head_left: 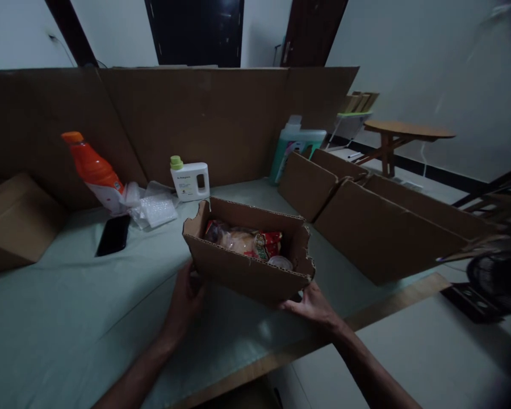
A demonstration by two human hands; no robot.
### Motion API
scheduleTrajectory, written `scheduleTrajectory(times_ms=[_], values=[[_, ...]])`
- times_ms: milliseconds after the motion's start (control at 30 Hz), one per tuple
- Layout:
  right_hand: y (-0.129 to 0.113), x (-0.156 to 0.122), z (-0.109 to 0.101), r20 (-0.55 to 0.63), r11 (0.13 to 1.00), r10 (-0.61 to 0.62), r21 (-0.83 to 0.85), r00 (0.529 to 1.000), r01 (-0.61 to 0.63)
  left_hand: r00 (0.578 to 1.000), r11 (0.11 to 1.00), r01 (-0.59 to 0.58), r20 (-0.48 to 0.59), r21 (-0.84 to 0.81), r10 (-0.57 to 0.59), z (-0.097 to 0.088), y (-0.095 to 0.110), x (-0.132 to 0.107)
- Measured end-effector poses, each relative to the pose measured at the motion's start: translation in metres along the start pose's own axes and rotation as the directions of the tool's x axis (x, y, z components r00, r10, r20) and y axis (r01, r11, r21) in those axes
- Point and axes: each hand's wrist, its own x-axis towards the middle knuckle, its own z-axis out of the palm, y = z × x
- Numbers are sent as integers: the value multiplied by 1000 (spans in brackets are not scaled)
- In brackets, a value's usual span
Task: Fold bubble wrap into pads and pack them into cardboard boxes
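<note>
Over the cloth-covered tabletop point(85, 324), the open cardboard box point(242, 272) lies at twelve o'clock from the person, its long axis running roughly ten to four. The hands stand apart, clamped on its lower corners: left hand point(186, 296) at eight, right hand point(310, 305) at four, neither clearly nearer, with the red packet point(267, 243) inside.

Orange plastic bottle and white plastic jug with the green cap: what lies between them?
In the head view, crumpled clear bubble wrap lies between the orange plastic bottle and the white plastic jug.
</note>
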Motion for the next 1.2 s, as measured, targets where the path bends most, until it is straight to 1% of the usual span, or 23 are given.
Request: scheduleTrajectory(times_ms=[67, 167, 233, 333, 367, 433, 500, 567, 633, 733, 833, 900, 967, 1067, 1200], values=[[-4, 2, 3, -27, 1000, -19, -2, 999, 19, 1000, 997, 2, 23, -74, -1, 10, 1, 9], [-8, 13, 3, -90, 999, -40, -12, 995, 40, 997, 986, 4, 80, -166, 9, 31, 5, 30], [-5, 27, -1, -152, 1000, -16, -1, 988, 16, 994, 988, 1, 109, -157, 16, 48, 11, 43], [12, 59, -9, -239, 998, 59, 35, 969, -52, 985, 998, -20, 172, -56, 29, 73, 22, 56], [20, 71, -13, -280, 998, 68, 29, 958, -62, 979, 999, -39, 197, -23, 43, 80, 25, 58], [37, 96, -19, -385, 999, 42, -15, 922, -52, 967, 996, -91, 240, 27, 82, 92, 30, 60], [54, 116, -24, -493, 996, 16, -69, 870, -57, 955, 988, -142, 271, 57, 122, 100, 31, 62], [66, 128, -28, -550, 990, 24, -106, 835, -98, 944, 980, -183, 291, 72, 155, 104, 31, 65], [74, 132, -30, -577, 981, 37, -134, 816, -140, 936, 977, -200, 310, 77, 167, 107, 29, 70], [77, 125, -30, -586, 975, 45, -152, 809, -164, 925, 970, -218, 340, 107, 170, 114, 26, 82], [76, 117, -27, -594, 970, 104, -116, 798, -213, 913, 959, -250, 361, 131, 189, 130, 26, 97], [75, 115, -24, -605, 965, 161, -72, 780, -254, 904, 960, -262, 376, 104, 206, 145, 27, 108], [76, 115, -22, -602, 959, 199, -41, 773, -279, 893, 961, -269, 390, 61, 225, 164, 29, 120], [80, 115, -20, -582, 958, 212, -35, 785, -285, 883, 964, -265, 401, -2, 244, 195, 33, 140], [89, 113, -20, -555, 957, 218, -41, 803, -288, 880, 970, -211, 408, -121, 242, 233, 36, 169]])
